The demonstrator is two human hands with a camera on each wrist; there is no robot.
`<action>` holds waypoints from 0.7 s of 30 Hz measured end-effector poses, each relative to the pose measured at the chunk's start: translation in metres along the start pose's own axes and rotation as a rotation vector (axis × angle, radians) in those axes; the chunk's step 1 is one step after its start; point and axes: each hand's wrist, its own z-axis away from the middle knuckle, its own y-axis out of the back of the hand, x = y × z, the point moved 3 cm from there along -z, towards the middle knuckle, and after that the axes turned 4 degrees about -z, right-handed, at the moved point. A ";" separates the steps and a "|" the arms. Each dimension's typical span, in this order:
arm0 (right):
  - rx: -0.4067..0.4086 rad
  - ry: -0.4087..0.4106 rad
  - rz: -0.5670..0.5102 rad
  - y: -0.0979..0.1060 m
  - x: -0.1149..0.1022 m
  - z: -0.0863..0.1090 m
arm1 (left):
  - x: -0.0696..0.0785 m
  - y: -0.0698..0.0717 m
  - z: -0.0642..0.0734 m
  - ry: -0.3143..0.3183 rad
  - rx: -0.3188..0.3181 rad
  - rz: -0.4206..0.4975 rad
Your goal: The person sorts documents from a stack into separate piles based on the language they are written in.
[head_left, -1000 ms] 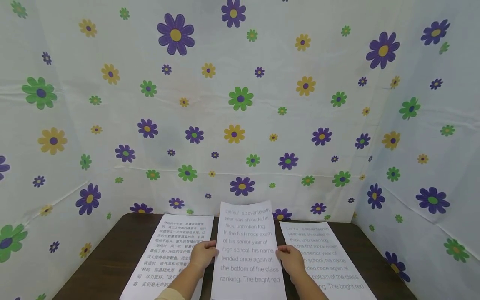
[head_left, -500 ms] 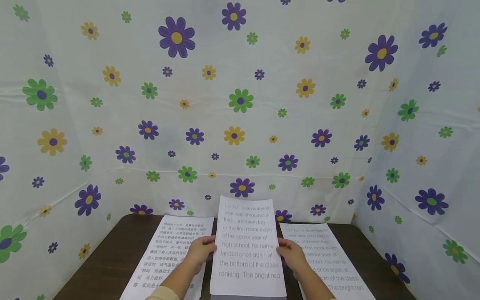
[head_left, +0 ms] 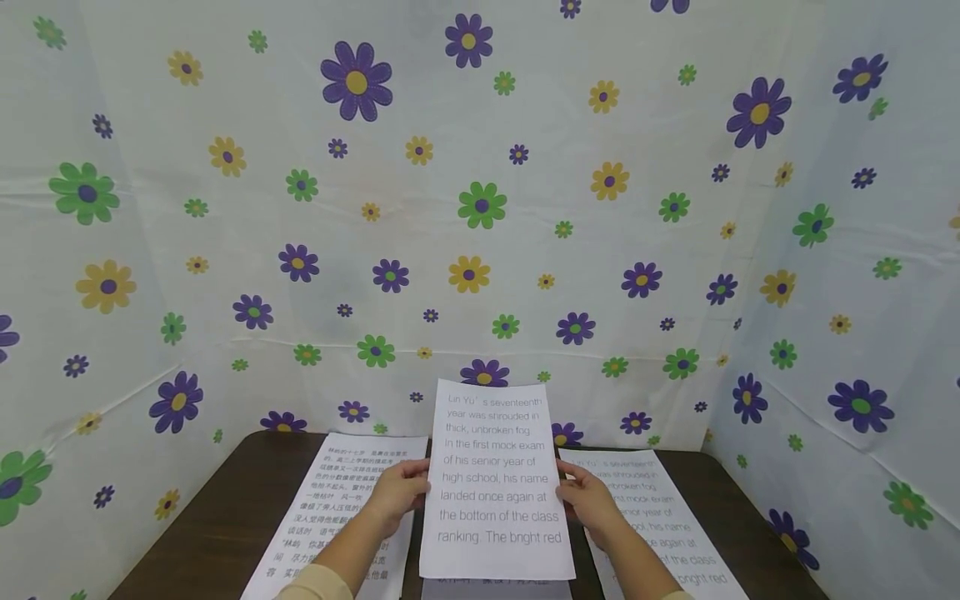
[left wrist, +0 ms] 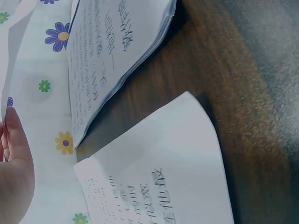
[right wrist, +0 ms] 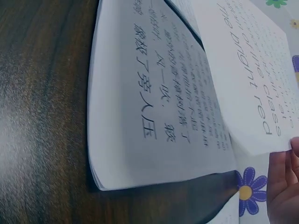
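A white sheet of paper (head_left: pixel 495 475) printed with large English text is held up at the middle of the head view. My left hand (head_left: pixel 399 497) pinches its left edge, and my right hand (head_left: pixel 588 503) pinches the right edge. Beneath it a stack of paper (right wrist: pixel 159 121) with Chinese characters lies on the table; the sheet is tilted up clear of it. In the left wrist view, the left thumb and fingers (left wrist: pixel 17 140) grip the sheet's edge at the far left. The right wrist view has the right fingers (right wrist: pixel 282 172) at the sheet's lower corner.
To the left lies a Chinese-printed paper stack (head_left: pixel 330 500), partly behind the left arm. An English-printed paper stack (head_left: pixel 660 517) lies to the right, partly behind the right arm. All rest on a dark wooden table (head_left: pixel 202 500). A flower-patterned curtain (head_left: pixel 480 117) surrounds the back and sides.
Both hands have lifted the English sheet upward, and its lower edge has come up, uncovering Chinese text on the stack beneath. The side stacks stay in place.
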 end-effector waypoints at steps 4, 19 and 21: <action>-0.002 -0.005 0.015 0.006 -0.003 -0.001 | 0.004 -0.002 -0.001 -0.014 -0.015 0.013; 0.036 -0.017 0.015 0.038 -0.007 0.005 | 0.019 -0.029 -0.005 -0.073 -0.114 0.120; 0.038 -0.011 0.013 0.044 -0.009 0.005 | 0.022 -0.034 -0.006 -0.075 -0.124 0.129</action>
